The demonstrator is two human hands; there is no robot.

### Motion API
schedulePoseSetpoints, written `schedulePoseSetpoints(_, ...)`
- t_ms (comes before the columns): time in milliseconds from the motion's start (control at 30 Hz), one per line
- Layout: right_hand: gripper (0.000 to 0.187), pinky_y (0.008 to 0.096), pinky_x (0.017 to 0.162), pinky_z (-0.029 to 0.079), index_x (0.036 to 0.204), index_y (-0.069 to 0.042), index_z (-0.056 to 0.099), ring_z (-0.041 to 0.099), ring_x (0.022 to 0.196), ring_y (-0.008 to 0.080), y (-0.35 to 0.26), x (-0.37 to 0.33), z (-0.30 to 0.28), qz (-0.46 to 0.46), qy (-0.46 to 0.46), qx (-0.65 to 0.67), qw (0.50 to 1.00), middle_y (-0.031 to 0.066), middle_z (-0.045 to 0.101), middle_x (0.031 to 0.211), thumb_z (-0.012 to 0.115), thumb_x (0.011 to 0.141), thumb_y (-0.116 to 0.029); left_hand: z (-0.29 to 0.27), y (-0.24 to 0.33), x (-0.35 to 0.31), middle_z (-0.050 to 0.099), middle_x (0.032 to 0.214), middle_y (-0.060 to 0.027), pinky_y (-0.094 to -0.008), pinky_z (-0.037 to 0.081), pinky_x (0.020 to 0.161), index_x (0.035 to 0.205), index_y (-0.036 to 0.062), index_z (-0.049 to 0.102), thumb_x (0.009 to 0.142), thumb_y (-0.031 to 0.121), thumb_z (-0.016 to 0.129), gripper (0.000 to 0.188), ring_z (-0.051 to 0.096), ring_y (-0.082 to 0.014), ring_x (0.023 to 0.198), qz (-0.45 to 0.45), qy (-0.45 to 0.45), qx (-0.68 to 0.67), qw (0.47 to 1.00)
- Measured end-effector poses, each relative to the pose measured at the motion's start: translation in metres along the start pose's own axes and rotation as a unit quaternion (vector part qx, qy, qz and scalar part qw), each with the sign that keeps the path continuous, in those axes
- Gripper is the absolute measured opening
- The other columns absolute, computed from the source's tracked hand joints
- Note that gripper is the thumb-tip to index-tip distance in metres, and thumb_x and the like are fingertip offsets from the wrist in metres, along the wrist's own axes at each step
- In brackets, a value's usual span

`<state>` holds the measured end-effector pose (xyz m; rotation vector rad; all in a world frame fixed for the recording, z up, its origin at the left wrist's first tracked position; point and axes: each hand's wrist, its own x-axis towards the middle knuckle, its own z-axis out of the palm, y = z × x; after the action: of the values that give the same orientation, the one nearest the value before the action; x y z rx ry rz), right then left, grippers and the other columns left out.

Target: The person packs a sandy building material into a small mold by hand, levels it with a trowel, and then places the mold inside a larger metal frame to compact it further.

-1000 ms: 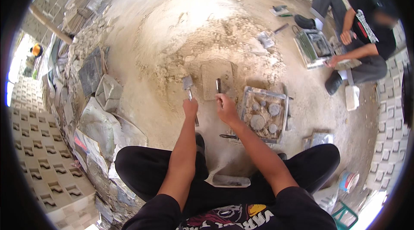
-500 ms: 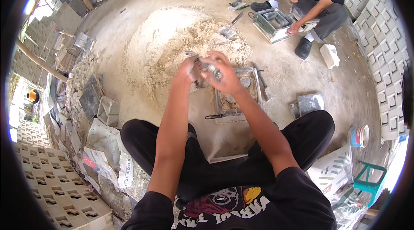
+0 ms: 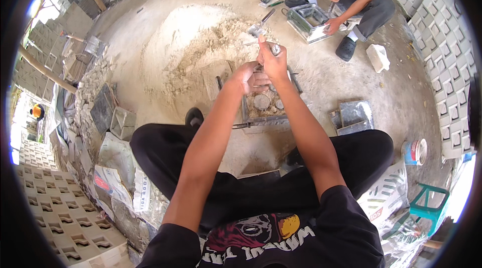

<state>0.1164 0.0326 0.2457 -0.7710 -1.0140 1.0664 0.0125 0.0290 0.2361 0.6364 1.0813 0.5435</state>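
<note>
My right hand (image 3: 274,64) is closed in a fist around a tool with a silvery rounded end (image 3: 275,49) that sticks up past the thumb; the rest of it is hidden. Just below and left of it, my left hand (image 3: 249,78) has its fingers stretched out sideways, close to the tool's hidden lower part. Both hands are over a rectangular metal mould (image 3: 266,120) on the floor between my knees. Sandy mix fills it, with a round grey disc (image 3: 261,101) and a smaller one (image 3: 279,103) showing on top. My hands cover the mould's far side.
A pale sand heap (image 3: 186,42) lies ahead, with a trowel (image 3: 256,29) at its right edge. At far right a person sits working at another mould (image 3: 306,19). Dark plates (image 3: 354,117) and a white block (image 3: 377,58) lie right; patterned blocks (image 3: 65,212) are stacked left.
My hands have turned and shifted right, over the mould. The right fist now holds the tool upright, while the left fingers have straightened beneath it. The view has shifted slightly.
</note>
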Motion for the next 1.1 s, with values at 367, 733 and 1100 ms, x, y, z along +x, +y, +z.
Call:
schedulePoseSetpoints(367, 0.037, 0.0243, 0.040, 0.021, 0.058, -0.012, 0.042, 0.029, 0.041, 0.0056, 0.052, -0.004, 0.002, 0.082, 0.000, -0.020, 0.996, -0.0051, 0.035, 0.048, 0.060, 0.090, -0.019, -0.090, 0.089, -0.001, 0.066, 0.088, -0.0190, -0.0425, 0.049, 0.074, 0.101, 0.0041, 0.063, 0.088, 0.038, 0.053, 0.037, 0.063, -0.0350, 0.085, 0.156, 0.157, 0.744, 0.630)
schedulePoseSetpoints(733, 0.028, 0.0232, 0.046, 0.027, 0.066, -0.005, 0.054, 0.035, 0.052, 0.0036, 0.055, 0.001, 0.021, 0.115, -0.152, -0.079, 0.978, -0.0053, 0.042, 0.056, 0.063, 0.088, -0.020, -0.154, 0.043, 0.011, 0.064, 0.087, -0.0195, -0.0472, 0.048, 0.076, 0.101, 0.0059, 0.060, 0.089, 0.037, 0.051, 0.034, 0.062, -0.0371, 0.085, 0.143, 0.016, 0.803, 0.578)
schedulePoseSetpoints(1100, 0.017, 0.0211, 0.050, 0.037, 0.083, -0.002, 0.060, 0.044, 0.057, 0.0037, 0.089, -0.005, 0.013, 0.154, -0.067, -0.150, 0.974, -0.0023, 0.052, 0.065, 0.068, 0.084, -0.017, -0.176, 0.023, -0.014, 0.063, 0.095, -0.0201, -0.0470, 0.048, 0.079, 0.108, 0.0031, 0.058, 0.087, 0.034, 0.054, 0.037, 0.061, -0.0370, 0.091, 0.067, -0.042, 0.806, 0.586)
